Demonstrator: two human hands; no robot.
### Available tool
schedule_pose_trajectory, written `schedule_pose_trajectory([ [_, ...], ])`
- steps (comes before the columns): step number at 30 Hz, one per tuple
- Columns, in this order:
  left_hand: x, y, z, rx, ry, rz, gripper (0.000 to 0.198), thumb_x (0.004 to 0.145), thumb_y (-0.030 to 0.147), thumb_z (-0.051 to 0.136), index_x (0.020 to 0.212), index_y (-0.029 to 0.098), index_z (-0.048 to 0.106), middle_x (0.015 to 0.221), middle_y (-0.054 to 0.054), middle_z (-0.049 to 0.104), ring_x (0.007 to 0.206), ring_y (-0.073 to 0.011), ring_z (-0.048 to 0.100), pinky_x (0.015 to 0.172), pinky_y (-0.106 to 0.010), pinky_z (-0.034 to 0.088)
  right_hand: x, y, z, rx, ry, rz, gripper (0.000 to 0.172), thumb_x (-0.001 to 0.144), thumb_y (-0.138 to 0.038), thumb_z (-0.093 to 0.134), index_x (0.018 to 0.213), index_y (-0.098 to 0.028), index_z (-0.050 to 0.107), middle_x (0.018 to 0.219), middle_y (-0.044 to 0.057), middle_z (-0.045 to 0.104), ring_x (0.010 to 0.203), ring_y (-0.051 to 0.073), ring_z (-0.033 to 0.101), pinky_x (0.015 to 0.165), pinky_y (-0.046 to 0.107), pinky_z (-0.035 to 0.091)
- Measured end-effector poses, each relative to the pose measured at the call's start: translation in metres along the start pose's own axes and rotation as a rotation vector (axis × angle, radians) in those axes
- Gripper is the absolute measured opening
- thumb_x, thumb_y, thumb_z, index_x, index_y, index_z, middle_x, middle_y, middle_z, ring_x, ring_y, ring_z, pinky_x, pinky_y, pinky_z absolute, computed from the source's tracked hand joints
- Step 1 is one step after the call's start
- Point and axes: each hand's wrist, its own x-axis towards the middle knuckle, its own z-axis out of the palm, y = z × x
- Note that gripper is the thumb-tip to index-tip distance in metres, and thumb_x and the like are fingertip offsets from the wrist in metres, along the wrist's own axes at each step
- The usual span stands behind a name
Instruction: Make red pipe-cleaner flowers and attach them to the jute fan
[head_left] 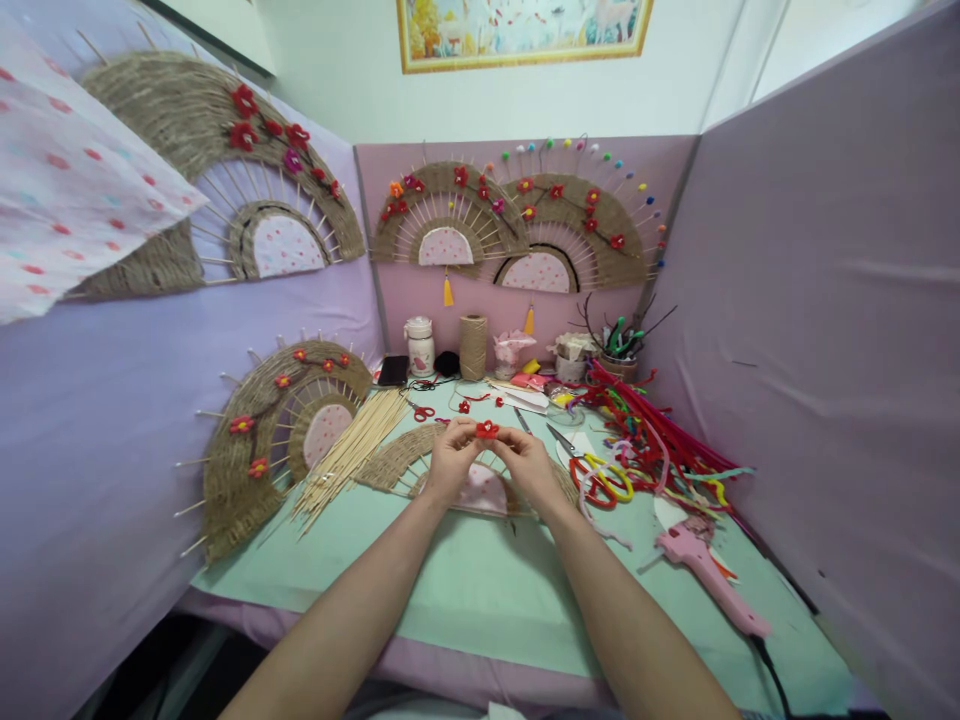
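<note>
Between the fingertips of both hands is a small red flower [487, 430] with a pale centre. My left hand [453, 458] pinches its left side, and my right hand [528, 462] pinches its right side. Beneath the hands a twine-wrapped fan [405, 457] lies on the green tabletop, its dotted half-round centre [482, 490] partly covered by the hands. More small red flowers [464, 407] rest on the table just beyond.
Thin wooden sticks [352, 440] lie at the left. Red scissors [596, 485], yellow scissors [619, 478], a pink glue gun [712, 580] and a pile of fuzzy stems [660, 430] are at the right. A twine spool [473, 347] stands at the back.
</note>
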Motion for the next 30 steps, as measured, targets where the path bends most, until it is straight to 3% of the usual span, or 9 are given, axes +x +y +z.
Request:
schedule_pose_trajectory([
  [6,0.0,-0.003,-0.001,-0.029,-0.064,-0.064,0.018,0.065,0.032,0.07,0.071,0.015,0.071,0.086,-0.006,0.058,0.073,-0.0133,0.051,0.061,-0.024,0.041,0.001,0.006,-0.002,-0.027,-0.034,0.021,0.022,0.073,-0.037,0.059,0.075,-0.017,0.068,0.078,0.003,0.068,0.072,0.016,0.057,0.069,0.027,0.044],
  [18,-0.004,0.004,0.003,0.13,-0.02,0.192,0.009,0.071,0.019,0.064,0.075,0.02,0.071,0.083,-0.004,0.063,0.083,-0.0156,0.057,0.079,-0.03,0.045,-0.003,0.0,-0.001,-0.06,0.007,0.077,0.018,0.071,-0.032,0.058,0.072,-0.017,0.067,0.073,0.002,0.067,0.072,0.017,0.058,0.068,0.026,0.044],
  [20,-0.004,0.003,0.002,0.15,-0.039,0.169,0.01,0.072,0.019,0.062,0.077,0.02,0.071,0.082,-0.004,0.065,0.081,-0.0159,0.058,0.077,-0.03,0.045,-0.003,0.003,-0.001,-0.082,0.009,0.11,0.019,0.072,-0.033,0.058,0.073,-0.017,0.067,0.073,0.002,0.067,0.072,0.017,0.059,0.068,0.027,0.044],
  [24,-0.002,0.002,-0.002,0.177,0.048,0.065,0.01,0.074,0.023,0.061,0.073,0.019,0.07,0.075,-0.004,0.064,0.07,-0.0145,0.055,0.065,-0.027,0.045,-0.002,0.009,-0.004,-0.13,0.005,0.175,0.022,0.074,-0.036,0.058,0.082,-0.018,0.069,0.08,0.004,0.068,0.074,0.018,0.059,0.069,0.029,0.044],
  [27,0.002,0.001,-0.008,0.196,0.094,0.01,0.01,0.073,0.024,0.061,0.071,0.019,0.069,0.072,-0.003,0.061,0.066,-0.0133,0.052,0.061,-0.025,0.042,-0.001,0.007,-0.008,-0.244,0.114,0.137,0.026,0.075,-0.038,0.058,0.092,-0.02,0.066,0.095,0.007,0.066,0.082,0.02,0.058,0.072,0.031,0.044],
  [30,0.008,-0.003,-0.014,0.199,0.107,-0.033,0.011,0.074,0.025,0.061,0.072,0.019,0.069,0.067,-0.001,0.057,0.063,-0.012,0.049,0.059,-0.024,0.039,-0.001,0.0,-0.011,-0.325,0.104,0.117,0.023,0.078,-0.037,0.055,0.092,-0.021,0.064,0.097,0.007,0.064,0.088,0.021,0.057,0.076,0.033,0.043],
])
